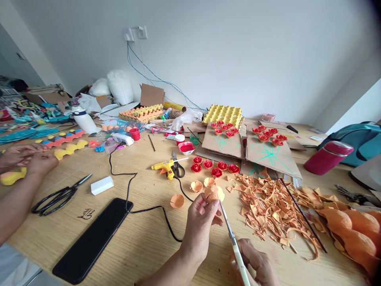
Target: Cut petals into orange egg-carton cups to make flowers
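Observation:
My left hand (199, 224) pinches an orange egg-carton cup (212, 193) with petal-like edges, its pale yellow side facing right. My right hand (253, 262) is wrapped round the white handles of a pair of scissors (235, 242). The scissor blades point up and away, their tips at the cup's lower right edge. Just beyond lie more cut orange cups, one (177, 201) alone to the left and two close together. Behind them sit several red-painted paper roses (216, 172). To the right spreads a heap of orange carton scraps (268, 206).
A yellow glue gun (166, 169) rests on dark-handled scissors, its black cord crossing the table. A phone (93, 240) and black scissors (62, 198) lie left, near another person's hands (38, 161). Cardboard sheets (268, 157) with red roses, a red flask (329, 157) and orange egg carton (354, 234) stand right.

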Tool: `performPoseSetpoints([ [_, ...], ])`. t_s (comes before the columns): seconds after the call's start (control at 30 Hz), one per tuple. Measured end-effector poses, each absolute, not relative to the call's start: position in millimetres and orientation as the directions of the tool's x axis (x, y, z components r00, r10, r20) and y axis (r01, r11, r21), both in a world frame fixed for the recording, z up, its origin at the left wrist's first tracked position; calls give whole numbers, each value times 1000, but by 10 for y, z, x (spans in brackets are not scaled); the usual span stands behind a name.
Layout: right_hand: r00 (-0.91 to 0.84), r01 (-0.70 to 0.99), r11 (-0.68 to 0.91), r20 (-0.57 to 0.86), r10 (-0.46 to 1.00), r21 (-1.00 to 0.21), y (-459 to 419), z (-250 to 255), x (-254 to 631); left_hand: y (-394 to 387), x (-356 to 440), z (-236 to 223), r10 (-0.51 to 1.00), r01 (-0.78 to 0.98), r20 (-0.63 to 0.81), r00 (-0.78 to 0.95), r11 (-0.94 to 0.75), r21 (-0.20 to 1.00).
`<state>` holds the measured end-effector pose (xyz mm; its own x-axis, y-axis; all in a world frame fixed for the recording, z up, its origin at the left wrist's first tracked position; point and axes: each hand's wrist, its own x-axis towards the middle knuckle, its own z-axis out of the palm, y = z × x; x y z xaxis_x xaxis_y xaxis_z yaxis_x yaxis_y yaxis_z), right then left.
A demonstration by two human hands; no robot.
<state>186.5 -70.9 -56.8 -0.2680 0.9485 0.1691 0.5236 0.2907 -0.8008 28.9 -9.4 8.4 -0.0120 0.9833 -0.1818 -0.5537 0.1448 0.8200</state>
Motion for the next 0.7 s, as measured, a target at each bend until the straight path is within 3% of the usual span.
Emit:
performPoseSetpoints([
  [0.1, -258, 514, 290, 177, 950, -807, -697, -549, 1934, -70, 281, 38, 985, -486, -168, -41, 128, 865],
  [0.23, -197, 498, 232, 151, 969, -836, -676, -524, 2048, -75, 291, -37, 996, -310, -57, 69, 76, 948],
  [0.4, -109, 517, 161, 122, 987, -841, -642, -495, 2139, -114, 322, -68, 983, -246, 3, 185, 43, 968],
  [0.7, -117, 703, 223, 200, 973, -675, -599, -410, 2161, -134, 360, -173, 977, -22, 105, 187, -103, 994],
])
